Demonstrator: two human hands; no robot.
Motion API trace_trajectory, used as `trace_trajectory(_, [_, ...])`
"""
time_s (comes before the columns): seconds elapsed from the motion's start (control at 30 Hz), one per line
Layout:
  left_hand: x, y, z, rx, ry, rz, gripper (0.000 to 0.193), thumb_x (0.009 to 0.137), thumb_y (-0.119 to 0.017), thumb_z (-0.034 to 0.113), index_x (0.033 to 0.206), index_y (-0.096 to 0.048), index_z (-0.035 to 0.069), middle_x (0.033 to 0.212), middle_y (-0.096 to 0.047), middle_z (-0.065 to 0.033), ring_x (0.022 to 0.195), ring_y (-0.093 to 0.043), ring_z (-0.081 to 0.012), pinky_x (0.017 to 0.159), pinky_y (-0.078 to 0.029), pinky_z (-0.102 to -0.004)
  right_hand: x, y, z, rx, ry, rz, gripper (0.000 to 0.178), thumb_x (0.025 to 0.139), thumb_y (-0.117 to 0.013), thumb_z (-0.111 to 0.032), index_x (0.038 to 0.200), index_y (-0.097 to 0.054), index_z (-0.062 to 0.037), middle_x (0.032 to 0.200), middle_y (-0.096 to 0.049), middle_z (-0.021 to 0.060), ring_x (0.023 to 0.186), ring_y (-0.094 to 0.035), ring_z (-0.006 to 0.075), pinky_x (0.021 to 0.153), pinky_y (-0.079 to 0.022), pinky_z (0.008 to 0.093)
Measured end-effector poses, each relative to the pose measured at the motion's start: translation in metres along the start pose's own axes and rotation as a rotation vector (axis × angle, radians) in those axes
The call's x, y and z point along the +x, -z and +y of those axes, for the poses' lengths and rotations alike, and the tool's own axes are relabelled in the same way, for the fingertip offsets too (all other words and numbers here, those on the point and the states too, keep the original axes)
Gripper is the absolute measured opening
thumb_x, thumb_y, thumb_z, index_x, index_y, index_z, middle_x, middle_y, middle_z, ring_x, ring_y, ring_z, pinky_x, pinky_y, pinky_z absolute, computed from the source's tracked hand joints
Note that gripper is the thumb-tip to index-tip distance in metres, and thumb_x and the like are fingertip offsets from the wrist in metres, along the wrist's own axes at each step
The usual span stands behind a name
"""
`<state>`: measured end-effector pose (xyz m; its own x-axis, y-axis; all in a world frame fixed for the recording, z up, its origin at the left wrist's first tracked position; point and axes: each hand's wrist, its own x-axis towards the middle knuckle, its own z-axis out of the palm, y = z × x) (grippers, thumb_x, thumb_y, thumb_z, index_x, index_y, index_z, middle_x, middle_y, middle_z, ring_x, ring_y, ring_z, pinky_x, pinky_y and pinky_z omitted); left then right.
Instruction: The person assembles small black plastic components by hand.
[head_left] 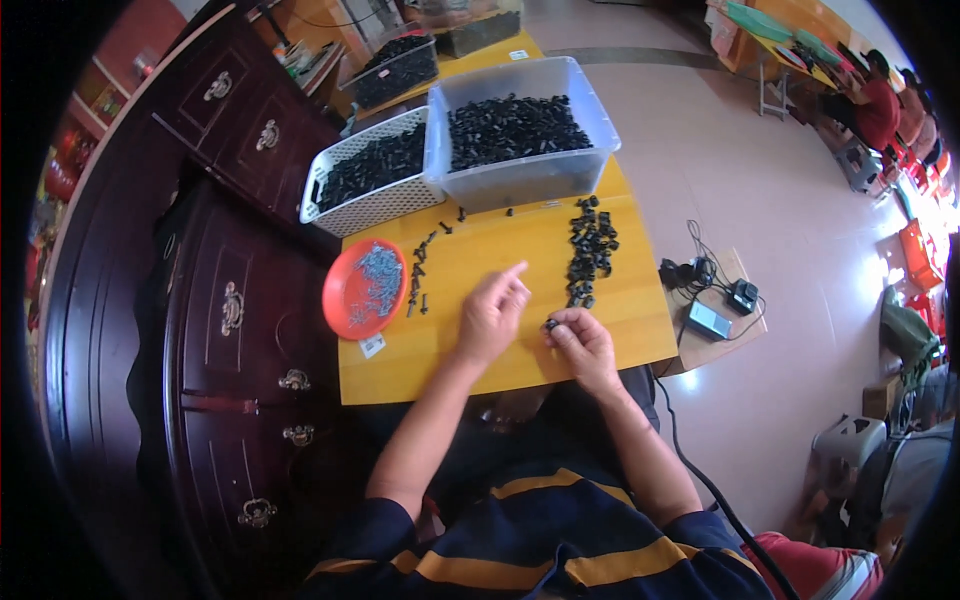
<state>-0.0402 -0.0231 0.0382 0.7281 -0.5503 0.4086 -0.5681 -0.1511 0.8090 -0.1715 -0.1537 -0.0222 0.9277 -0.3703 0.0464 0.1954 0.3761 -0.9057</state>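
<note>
Over the yellow table (480, 365), my left hand (492, 308) is raised with its index finger stretched out and the other fingers loosely bent; nothing shows in it. Close by on its right, my right hand (585, 350) pinches a small black plastic part (551, 324) between thumb and fingers. Just beyond that hand lies a long heap of similar black parts (592, 245). Left of my left hand, a loose row of black pieces with stems (418, 270) runs beside an orange-red plate (333, 295), which holds many silvery screws (380, 280).
At the table's far side stand a clear plastic bin (525, 180) and a white perforated basket (385, 205), both holding black parts. A dark wooden cabinet (230, 350) borders the left. Devices with cables (708, 320) rest on a low stand at right. People (875, 110) sit far right.
</note>
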Motion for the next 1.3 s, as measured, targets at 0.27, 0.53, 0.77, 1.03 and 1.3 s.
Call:
trace_trajectory(0.27, [0.093,0.007,-0.082,0.578,-0.069,-0.046,0.039,0.088,-0.073,0.014,0.126,-0.067,0.008,0.111,-0.067,-0.0139,0.100,-0.067,-0.0349,0.085,-0.055,-0.0434,-0.001,0.000,-0.009,0.052,-0.034,-0.112,0.013,0.104,-0.059,-0.005,0.116,-0.060,-0.0015,0.105,-0.067,0.0018,0.097,-0.063,0.0093,0.088,-0.052,0.0258])
trace_trajectory(0.53, [0.120,-0.007,-0.099,0.653,-0.076,-0.083,0.023,0.089,-0.071,0.015,0.111,-0.072,0.008,0.109,-0.069,-0.0127,0.099,-0.067,-0.0352,0.086,-0.054,-0.0440,0.000,0.002,-0.009,0.047,-0.048,-0.123,0.013,0.105,-0.058,-0.006,0.116,-0.059,-0.0010,0.105,-0.067,0.0028,0.093,-0.063,0.0098,0.088,-0.052,0.0263])
trace_trajectory(0.77, [0.102,0.001,-0.090,0.703,-0.132,-0.115,0.010,0.092,-0.065,0.013,0.101,-0.067,0.008,0.102,-0.067,-0.0115,0.092,-0.067,-0.0356,0.082,-0.055,-0.0463,0.001,0.006,-0.007,0.035,-0.075,-0.139,0.013,0.105,-0.058,-0.007,0.117,-0.059,-0.0014,0.106,-0.067,0.0029,0.100,-0.063,0.0102,0.090,-0.053,0.0265])
trace_trajectory(1.03, [0.082,0.009,-0.083,0.757,-0.274,-0.142,0.011,0.095,-0.061,0.017,0.095,-0.063,0.006,0.098,-0.064,-0.0138,0.088,-0.069,-0.0359,0.077,-0.056,-0.0484,0.002,0.003,-0.005,0.007,-0.031,-0.125,0.012,0.105,-0.058,-0.007,0.115,-0.059,-0.0022,0.104,-0.068,0.0030,0.091,-0.063,0.0091,0.087,-0.052,0.0255])
trace_trajectory(1.3, [0.043,0.024,-0.038,-0.084,0.359,-0.315,0.015,0.093,-0.068,0.008,0.105,-0.070,0.000,0.088,-0.073,-0.0066,0.075,-0.068,-0.0141,0.070,-0.055,-0.0281,0.002,0.002,-0.004,0.009,-0.035,-0.100,0.014,0.104,-0.058,-0.007,0.118,-0.058,-0.0023,0.105,-0.068,0.0040,0.092,-0.063,0.0094,0.086,-0.053,0.0255])
